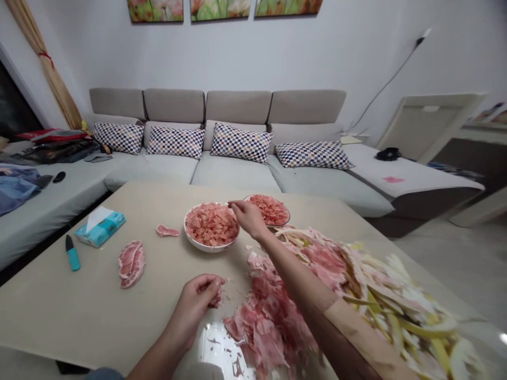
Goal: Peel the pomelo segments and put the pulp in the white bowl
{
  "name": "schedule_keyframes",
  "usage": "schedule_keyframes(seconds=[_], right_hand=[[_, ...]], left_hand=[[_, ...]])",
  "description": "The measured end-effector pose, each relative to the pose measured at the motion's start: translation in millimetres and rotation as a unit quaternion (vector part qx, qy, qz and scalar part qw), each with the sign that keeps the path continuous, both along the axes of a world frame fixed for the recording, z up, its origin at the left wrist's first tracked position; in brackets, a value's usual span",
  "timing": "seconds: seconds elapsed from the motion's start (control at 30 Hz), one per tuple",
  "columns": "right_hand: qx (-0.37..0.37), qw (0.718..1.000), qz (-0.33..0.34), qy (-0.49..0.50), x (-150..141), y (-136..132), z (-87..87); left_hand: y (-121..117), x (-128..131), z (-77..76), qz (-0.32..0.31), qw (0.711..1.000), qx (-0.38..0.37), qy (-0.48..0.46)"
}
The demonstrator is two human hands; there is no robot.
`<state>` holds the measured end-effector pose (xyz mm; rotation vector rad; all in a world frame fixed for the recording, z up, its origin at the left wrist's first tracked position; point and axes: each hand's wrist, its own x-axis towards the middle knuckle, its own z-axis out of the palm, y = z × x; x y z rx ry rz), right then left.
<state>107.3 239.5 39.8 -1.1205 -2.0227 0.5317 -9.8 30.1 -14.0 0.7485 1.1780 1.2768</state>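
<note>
My left hand (198,295) is closed low over the table, its fingers curled round a small pink piece of pomelo (216,300). My right hand (246,217) reaches forward to the right rim of a white bowl (206,248) heaped with pomelo pulp (212,224). Its fingertips are pinched over the pulp's edge; what they hold, if anything, is too small to make out. Under my right forearm spreads a pile of pink pomelo membranes (267,327). Behind my right hand stands a plate of more pulp (271,210), partly covered by the hand.
Pomelo peels (396,311) heap along the table's right side. Left of the bowl lie a thin pomelo segment (168,231) and a larger piece (131,265). A tissue pack (101,228) and a teal-handled knife (73,254) rest farther left. A sofa (233,171) stands behind the table.
</note>
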Motion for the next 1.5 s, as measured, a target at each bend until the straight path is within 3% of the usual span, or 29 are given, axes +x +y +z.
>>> schedule_keyframes(seconds=[0.1,0.27,0.4,0.6,0.8,1.03,1.2,1.37,1.5], right_hand=[[-0.016,0.999,0.034,0.013,16.8,-36.3,7.1],[-0.096,0.969,0.229,0.014,34.8,-124.1,-4.1],[-0.072,0.976,0.205,-0.002,37.3,-153.4,-17.2],[-0.028,0.98,0.181,-0.081,32.7,-142.2,-18.9],[0.014,0.972,0.215,-0.097,17.0,-130.7,-11.6],[0.072,0.992,0.056,-0.084,7.6,-70.9,-10.7],[0.086,0.988,0.034,-0.121,3.9,-42.8,-16.8],[0.076,0.99,0.041,-0.112,5.8,-53.1,-13.1],[0.029,0.994,0.065,-0.079,23.3,-92.9,-6.2]], left_hand=[[-0.9,-1.1,2.9,0.0,1.0,-0.004,-0.008],[-3.3,0.4,4.5,-0.019,0.999,0.011,-0.027],[-6.0,3.2,2.3,-0.052,0.997,0.017,-0.047],[-3.5,0.3,2.2,-0.042,0.995,0.019,-0.084],[2.7,-6.3,-0.2,-0.007,0.994,0.025,-0.105],[4.7,-4.2,-7.4,0.079,0.963,-0.038,-0.256],[4.6,-4.2,-11.4,0.076,0.964,-0.045,-0.252],[3.6,-4.3,-11.6,0.068,0.972,-0.037,-0.221],[0.4,-1.9,-5.0,0.037,0.979,-0.007,-0.198]])
